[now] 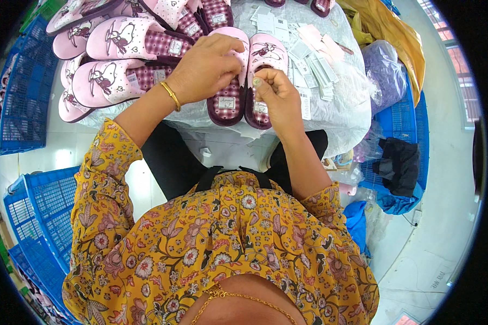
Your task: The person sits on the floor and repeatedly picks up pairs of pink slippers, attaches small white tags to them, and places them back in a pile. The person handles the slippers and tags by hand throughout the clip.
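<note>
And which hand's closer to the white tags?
Right. The right hand is just left of the white tags; the left hand is farther left, at a pink slipper.

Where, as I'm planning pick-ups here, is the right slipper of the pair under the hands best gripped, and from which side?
Probably by the heel of the right slipper, coming from the person's side: the heel is flat, open-backed and points that way. The left slipper crowds its left edge, and the right hand covers part of its middle.

We see matt cloth slippers (268, 51), smooth paper tags (323, 70), glossy wrinkled plastic sheeting (339, 116), plastic crates (23, 105), shiny metal bangle (171, 96).
</note>
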`<control>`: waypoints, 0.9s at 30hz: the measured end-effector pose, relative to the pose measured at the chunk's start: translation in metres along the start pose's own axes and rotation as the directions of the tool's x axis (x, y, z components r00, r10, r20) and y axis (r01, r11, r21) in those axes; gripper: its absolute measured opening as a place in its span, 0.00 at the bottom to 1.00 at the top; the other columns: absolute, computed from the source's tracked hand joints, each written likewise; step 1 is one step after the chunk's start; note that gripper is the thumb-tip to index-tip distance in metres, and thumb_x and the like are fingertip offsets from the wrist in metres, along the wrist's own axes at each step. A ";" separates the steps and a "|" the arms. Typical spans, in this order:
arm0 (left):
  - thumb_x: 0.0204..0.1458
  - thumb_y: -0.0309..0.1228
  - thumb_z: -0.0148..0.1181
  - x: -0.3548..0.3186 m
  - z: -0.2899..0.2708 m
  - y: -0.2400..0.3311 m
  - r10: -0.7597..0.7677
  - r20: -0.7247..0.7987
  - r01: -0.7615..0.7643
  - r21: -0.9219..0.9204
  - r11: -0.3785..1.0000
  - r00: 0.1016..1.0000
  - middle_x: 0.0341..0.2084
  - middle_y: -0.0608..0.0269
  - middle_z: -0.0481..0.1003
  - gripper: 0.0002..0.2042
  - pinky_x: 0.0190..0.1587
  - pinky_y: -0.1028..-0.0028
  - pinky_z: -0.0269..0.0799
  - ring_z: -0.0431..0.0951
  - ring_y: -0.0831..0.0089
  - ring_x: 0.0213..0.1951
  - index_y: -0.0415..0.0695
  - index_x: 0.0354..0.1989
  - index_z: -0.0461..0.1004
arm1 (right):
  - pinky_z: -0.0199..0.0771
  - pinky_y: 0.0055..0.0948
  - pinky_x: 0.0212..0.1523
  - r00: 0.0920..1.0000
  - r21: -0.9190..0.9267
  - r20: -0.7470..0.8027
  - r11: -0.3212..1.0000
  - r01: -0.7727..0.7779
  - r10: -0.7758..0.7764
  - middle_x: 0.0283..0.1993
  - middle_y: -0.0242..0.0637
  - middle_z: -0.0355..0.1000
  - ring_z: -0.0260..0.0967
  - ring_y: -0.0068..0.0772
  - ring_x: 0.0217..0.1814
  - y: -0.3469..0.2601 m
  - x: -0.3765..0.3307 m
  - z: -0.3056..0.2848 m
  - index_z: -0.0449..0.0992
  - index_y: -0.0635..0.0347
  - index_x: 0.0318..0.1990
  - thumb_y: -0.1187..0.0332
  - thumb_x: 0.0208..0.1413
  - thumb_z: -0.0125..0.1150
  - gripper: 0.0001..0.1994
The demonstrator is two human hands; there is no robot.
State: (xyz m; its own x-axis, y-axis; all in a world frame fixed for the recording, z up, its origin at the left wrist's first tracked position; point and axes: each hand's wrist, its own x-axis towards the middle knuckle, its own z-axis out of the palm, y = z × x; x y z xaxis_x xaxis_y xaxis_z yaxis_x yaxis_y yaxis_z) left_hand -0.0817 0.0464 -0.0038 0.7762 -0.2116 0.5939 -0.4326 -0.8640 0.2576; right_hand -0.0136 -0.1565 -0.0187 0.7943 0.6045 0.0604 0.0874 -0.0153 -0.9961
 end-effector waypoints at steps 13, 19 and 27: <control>0.42 0.29 0.60 -0.006 0.040 -0.027 -0.083 0.228 0.092 -0.028 0.995 0.970 0.57 0.65 0.69 0.15 0.61 0.61 0.57 0.65 0.63 0.60 0.52 0.41 0.81 | 0.72 0.34 0.30 0.984 -0.585 -0.080 0.807 0.081 -0.156 0.24 0.40 0.75 0.75 0.39 0.26 0.012 0.003 0.022 0.70 0.62 0.43 0.79 0.46 0.62 0.15; 0.41 0.28 0.59 -0.006 0.040 -0.027 -0.082 0.225 0.093 -0.038 0.995 0.971 0.57 0.64 0.69 0.16 0.61 0.61 0.57 0.65 0.63 0.60 0.53 0.42 0.81 | 0.72 0.33 0.29 0.979 -0.687 -0.034 0.716 0.122 -0.199 0.24 0.41 0.75 0.75 0.37 0.25 0.010 0.009 0.021 0.70 0.62 0.41 0.78 0.47 0.60 0.12; 0.41 0.29 0.61 -0.007 0.038 -0.026 -0.093 0.215 0.108 -0.058 0.992 0.972 0.57 0.63 0.69 0.17 0.61 0.61 0.55 0.65 0.62 0.60 0.54 0.43 0.81 | 0.72 0.36 0.29 0.973 -0.733 0.022 0.658 0.172 -0.229 0.23 0.42 0.74 0.75 0.42 0.26 0.011 0.015 0.021 0.70 0.62 0.40 0.79 0.45 0.59 0.12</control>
State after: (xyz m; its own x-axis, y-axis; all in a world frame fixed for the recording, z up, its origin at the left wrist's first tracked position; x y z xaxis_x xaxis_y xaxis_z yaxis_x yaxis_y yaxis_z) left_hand -0.0580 0.0533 -0.0438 0.8935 -0.2239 0.3892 -0.3725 -0.8536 0.3641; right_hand -0.0128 -0.1309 -0.0299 0.7398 0.6091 0.2858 0.6344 -0.4901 -0.5978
